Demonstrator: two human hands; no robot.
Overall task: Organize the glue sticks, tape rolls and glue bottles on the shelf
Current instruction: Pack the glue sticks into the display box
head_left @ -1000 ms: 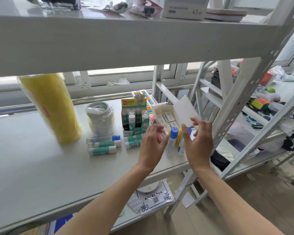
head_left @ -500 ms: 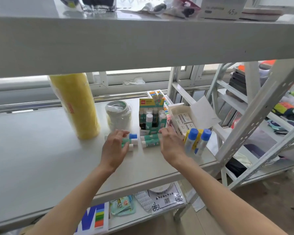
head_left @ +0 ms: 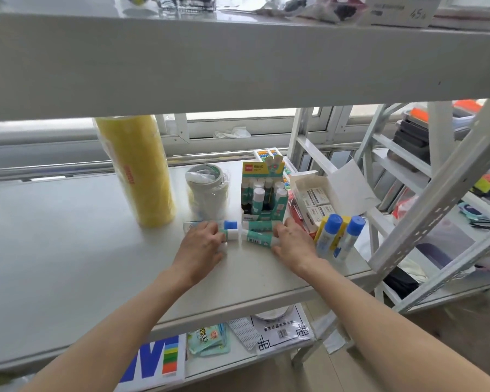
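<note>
1. My left hand (head_left: 200, 244) lies palm-down on the grey metal shelf (head_left: 68, 250), fingers (head_left: 210, 230) loosely curved over the glue sticks lying there. They cover a teal-and-white glue stick with a white cap (head_left: 232, 234) and touch the clear glue bottle with a blue cap (head_left: 229, 224) lying just behind it. I cannot tell whether the fingers actually grip or only rest on them.
2. My right hand (head_left: 293, 244) is also palm-down, fingers (head_left: 285, 229) bent slightly, with the tips on the right ends of two lying teal-and-white glue sticks (head_left: 259, 237). It looks more like pressing than pinching; no closed grip is visible.
3. The lying sticks sit end to end between my hands, in front of the green-and-yellow cardboard display box of upright glue sticks (head_left: 263, 190).
4. Two upright glue bottles with blue caps and yellow labels (head_left: 338, 237) stand touching each other just right of my right hand, near the shelf's front right edge.
5. The tall yellow stack of tape rolls in clear wrap (head_left: 137, 171) stands upright at the left. The shorter wrapped stack of white tape rolls (head_left: 207, 193) stands between it and the display box.
6. An open white cardboard box of small packs (head_left: 314, 199) sits behind the two bottles, flap up.
7. On the lower shelf I can see a printed sheet with black markings (head_left: 283, 332) and a blue-lettered white box (head_left: 153, 360).
</note>
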